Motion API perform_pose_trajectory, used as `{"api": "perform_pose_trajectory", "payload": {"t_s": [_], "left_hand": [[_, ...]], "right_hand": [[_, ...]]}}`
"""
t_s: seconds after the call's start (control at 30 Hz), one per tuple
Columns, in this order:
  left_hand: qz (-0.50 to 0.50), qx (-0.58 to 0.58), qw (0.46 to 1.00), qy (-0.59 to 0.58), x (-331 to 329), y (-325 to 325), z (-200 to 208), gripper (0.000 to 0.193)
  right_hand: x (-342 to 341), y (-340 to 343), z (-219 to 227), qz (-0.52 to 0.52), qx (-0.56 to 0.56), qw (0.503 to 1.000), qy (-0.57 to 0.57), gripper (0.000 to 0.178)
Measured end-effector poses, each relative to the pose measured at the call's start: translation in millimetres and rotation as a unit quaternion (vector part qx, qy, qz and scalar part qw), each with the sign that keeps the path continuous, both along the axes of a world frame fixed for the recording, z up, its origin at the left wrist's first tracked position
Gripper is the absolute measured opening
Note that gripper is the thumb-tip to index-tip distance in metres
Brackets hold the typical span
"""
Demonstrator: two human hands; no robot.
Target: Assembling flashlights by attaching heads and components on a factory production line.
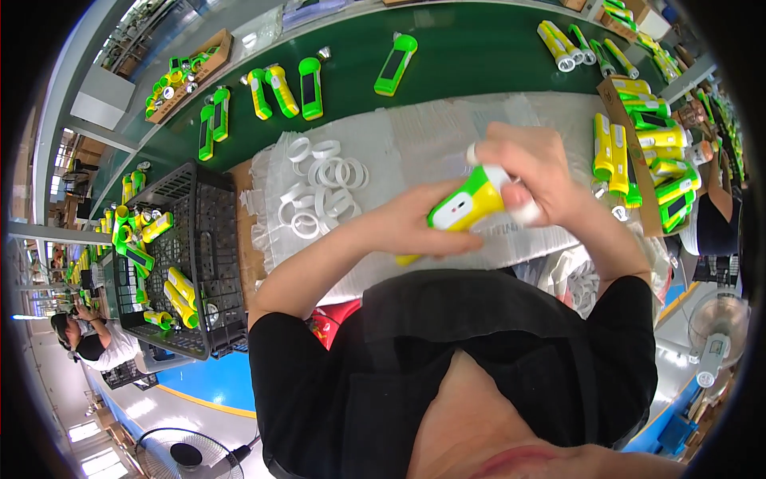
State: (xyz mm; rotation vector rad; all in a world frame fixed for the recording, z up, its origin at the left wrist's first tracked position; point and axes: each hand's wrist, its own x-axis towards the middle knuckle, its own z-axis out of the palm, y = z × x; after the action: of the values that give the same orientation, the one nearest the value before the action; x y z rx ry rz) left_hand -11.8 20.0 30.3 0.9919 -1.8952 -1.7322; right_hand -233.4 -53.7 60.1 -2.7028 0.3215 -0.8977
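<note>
Your left hand (415,222) has its fingers clamped around the body of a yellow-and-green flashlight (463,206), held above the plastic-covered work surface (423,140); your right hand (533,164) closes its fingers, some white-tipped, on the head end. Loose white rings (319,195) lie to your left, beside a black crate (221,271) of flashlights. Beyond stretches a green bench top (351,49) bearing more flashlights (311,88).

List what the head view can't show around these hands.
Head view throughout:
Green, yellow and white plastic flashlight: upper end, partly behind the right hand; mid-body, behind the left hand.
Overlapping round white plastic rings: exact count, some hide others.
Brown cardboard box: bottom, under heaped yellow-green flashlights.
</note>
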Motion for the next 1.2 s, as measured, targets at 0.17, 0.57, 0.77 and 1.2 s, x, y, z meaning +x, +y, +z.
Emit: {"api": "perform_pose_trajectory", "payload": {"t_s": [0.17, 0.57, 0.77, 1.2], "left_hand": [[0.177, -0.416, 0.805, -0.385, 6.7, -146.3, -73.0, 0.065], [0.234, -0.372, 0.798, -0.412, 49.7, -264.8, -58.3, 0.108], [0.258, -0.305, 0.823, -0.404, 55.1, -277.0, -104.7, 0.088], [0.313, -0.486, 0.807, -0.121, 18.2, -99.2, -37.2, 0.027]], "right_hand": [[54.7, -118.0, -105.3, -0.411, 0.269, 0.871, -0.026, 0.058], [-23.9, -292.1, -119.6, -0.531, 0.234, 0.796, -0.174, 0.058], [-53.7, -313.3, -161.9, -0.658, -0.028, 0.746, 0.097, 0.052], [51.1, -43.5, -93.4, -0.022, 0.688, 0.673, -0.272, 0.045]]}}
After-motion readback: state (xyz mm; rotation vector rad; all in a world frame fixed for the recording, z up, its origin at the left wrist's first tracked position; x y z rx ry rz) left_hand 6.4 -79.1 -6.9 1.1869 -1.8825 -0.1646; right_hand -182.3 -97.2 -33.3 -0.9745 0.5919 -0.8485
